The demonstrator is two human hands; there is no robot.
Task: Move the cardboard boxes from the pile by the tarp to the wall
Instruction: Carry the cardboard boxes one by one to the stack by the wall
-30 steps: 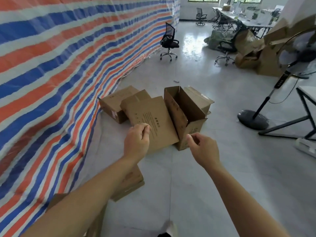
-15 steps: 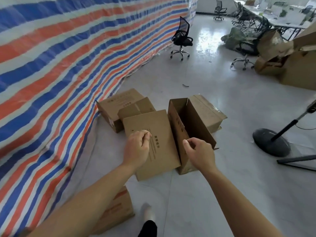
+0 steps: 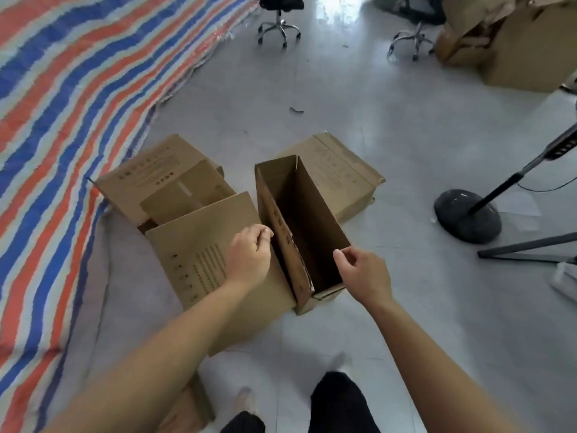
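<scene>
An open cardboard box (image 3: 315, 214) stands upright on the floor in front of me, empty. To its left a box with a raised flap (image 3: 199, 245) leans against another closed box (image 3: 146, 179) beside the striped tarp (image 3: 62, 89). A further box (image 3: 343, 173) lies behind the open one. My left hand (image 3: 249, 256) is curled into a fist against the outside of the open box's left wall; I see nothing in its grip. Thumb and fingers of my right hand (image 3: 363, 273) are loosely bent just at the near corner of the right wall, holding nothing.
A standing fan's round base (image 3: 468, 215) and pole are to the right, with a dark metal frame leg (image 3: 527, 248) beyond. Two office chairs (image 3: 278, 26) (image 3: 412, 42) and a heap of large cartons (image 3: 518, 48) stand farther back. Another box (image 3: 199, 407) lies under my left arm.
I have stepped closer and now look down more steeply. Both hands have moved forward to the open box's two side walls.
</scene>
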